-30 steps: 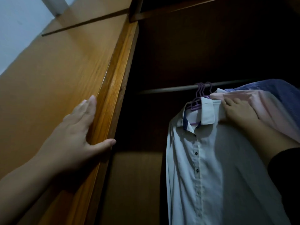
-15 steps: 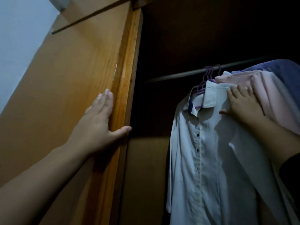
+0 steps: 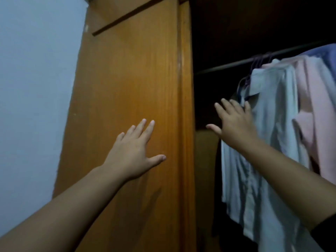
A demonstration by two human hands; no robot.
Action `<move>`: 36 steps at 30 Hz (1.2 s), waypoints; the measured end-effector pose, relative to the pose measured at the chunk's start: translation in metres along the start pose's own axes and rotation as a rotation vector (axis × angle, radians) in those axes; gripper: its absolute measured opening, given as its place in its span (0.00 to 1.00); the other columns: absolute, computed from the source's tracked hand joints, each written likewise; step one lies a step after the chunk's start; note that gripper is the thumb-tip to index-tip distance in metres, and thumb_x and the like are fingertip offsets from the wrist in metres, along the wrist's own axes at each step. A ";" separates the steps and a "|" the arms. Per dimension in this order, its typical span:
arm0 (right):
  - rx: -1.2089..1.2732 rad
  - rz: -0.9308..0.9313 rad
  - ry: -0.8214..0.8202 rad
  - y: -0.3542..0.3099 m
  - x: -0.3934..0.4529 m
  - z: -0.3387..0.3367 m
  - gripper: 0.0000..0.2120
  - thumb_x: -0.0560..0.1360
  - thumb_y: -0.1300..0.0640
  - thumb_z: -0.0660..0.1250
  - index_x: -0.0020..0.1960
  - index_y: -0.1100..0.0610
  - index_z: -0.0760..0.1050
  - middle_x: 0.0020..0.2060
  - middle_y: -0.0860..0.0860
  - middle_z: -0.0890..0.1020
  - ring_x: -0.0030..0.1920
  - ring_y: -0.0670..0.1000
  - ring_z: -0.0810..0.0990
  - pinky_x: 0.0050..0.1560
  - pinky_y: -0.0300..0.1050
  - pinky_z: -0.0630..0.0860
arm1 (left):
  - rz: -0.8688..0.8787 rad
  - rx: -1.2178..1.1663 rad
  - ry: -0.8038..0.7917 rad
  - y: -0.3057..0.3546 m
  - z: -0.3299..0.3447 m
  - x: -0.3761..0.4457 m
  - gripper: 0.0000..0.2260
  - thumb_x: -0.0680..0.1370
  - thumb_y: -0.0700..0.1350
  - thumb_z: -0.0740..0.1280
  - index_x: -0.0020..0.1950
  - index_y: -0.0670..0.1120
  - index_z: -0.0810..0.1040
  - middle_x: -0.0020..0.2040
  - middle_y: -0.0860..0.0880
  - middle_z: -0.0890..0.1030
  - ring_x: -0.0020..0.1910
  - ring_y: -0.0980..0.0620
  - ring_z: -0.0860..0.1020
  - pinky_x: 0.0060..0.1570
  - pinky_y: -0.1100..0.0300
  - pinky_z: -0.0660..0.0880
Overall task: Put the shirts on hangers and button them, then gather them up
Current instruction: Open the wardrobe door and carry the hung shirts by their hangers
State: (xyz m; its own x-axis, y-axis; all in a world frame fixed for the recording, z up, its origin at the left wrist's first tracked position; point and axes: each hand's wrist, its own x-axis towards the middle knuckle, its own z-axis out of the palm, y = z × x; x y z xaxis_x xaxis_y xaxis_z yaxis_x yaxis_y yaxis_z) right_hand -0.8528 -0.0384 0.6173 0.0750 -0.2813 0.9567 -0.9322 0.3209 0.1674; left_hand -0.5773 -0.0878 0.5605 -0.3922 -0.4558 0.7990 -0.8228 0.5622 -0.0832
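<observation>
Dark gap open between the wardrobe door [image 3: 138,88] and the hanging shirts [image 3: 269,124]; rail [image 3: 227,67] bars the top.

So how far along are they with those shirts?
Nearly finished, it seems. Done: the white shirt, pink shirt and a blue one hang together on the rail. In hand: the right hand lies open by the white shirt's collar, and the left hand lies flat on the door. Left: probably just closing the door.

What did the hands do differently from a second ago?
The right hand let go of the white shirt and opened, fingers spread. The left hand slid from the door's edge onto the flat door. The shirts still hang on the rail.
</observation>
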 end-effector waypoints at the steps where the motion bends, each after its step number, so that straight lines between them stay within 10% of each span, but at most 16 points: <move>1: 0.041 -0.023 -0.017 -0.029 -0.011 -0.007 0.35 0.75 0.38 0.59 0.75 0.55 0.59 0.74 0.56 0.61 0.74 0.57 0.58 0.72 0.60 0.47 | -0.020 0.013 -0.024 -0.009 -0.005 -0.016 0.42 0.73 0.70 0.56 0.77 0.56 0.35 0.79 0.52 0.40 0.78 0.50 0.45 0.75 0.50 0.48; 10: 0.459 -0.206 -0.314 -0.257 -0.105 -0.047 0.33 0.76 0.34 0.51 0.76 0.46 0.49 0.77 0.49 0.51 0.77 0.51 0.46 0.74 0.56 0.39 | -0.236 0.199 -0.182 -0.113 -0.062 -0.170 0.41 0.74 0.71 0.56 0.78 0.56 0.40 0.79 0.54 0.51 0.77 0.53 0.52 0.76 0.51 0.49; 21: 1.044 -0.581 -0.457 -0.487 -0.180 -0.089 0.37 0.70 0.32 0.47 0.74 0.49 0.60 0.75 0.51 0.61 0.74 0.53 0.56 0.73 0.56 0.44 | -0.703 0.503 -0.420 -0.209 -0.145 -0.372 0.47 0.61 0.74 0.39 0.78 0.56 0.41 0.79 0.55 0.50 0.77 0.57 0.49 0.74 0.55 0.44; 25: 1.231 -0.692 -0.445 -0.561 -0.210 -0.120 0.39 0.68 0.31 0.46 0.70 0.52 0.68 0.71 0.54 0.68 0.71 0.56 0.64 0.72 0.59 0.51 | -0.888 0.607 -0.497 -0.219 -0.183 -0.445 0.40 0.74 0.70 0.55 0.78 0.56 0.41 0.79 0.54 0.49 0.77 0.56 0.48 0.74 0.55 0.43; 36: 1.509 -1.120 -0.506 -0.687 -0.303 -0.261 0.33 0.76 0.35 0.55 0.75 0.49 0.56 0.76 0.49 0.56 0.75 0.51 0.51 0.74 0.54 0.42 | -1.409 0.773 -0.496 -0.173 -0.292 -0.628 0.49 0.60 0.75 0.43 0.78 0.55 0.47 0.78 0.52 0.55 0.76 0.54 0.55 0.73 0.53 0.51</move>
State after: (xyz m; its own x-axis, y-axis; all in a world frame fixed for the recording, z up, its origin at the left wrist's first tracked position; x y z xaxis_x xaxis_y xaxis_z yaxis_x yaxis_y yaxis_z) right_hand -0.1423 0.0626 0.2749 0.9205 -0.0551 0.3869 -0.0523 -0.9985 -0.0178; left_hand -0.0684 0.3021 0.2471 0.8155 -0.5164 0.2612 -0.5567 -0.8233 0.1106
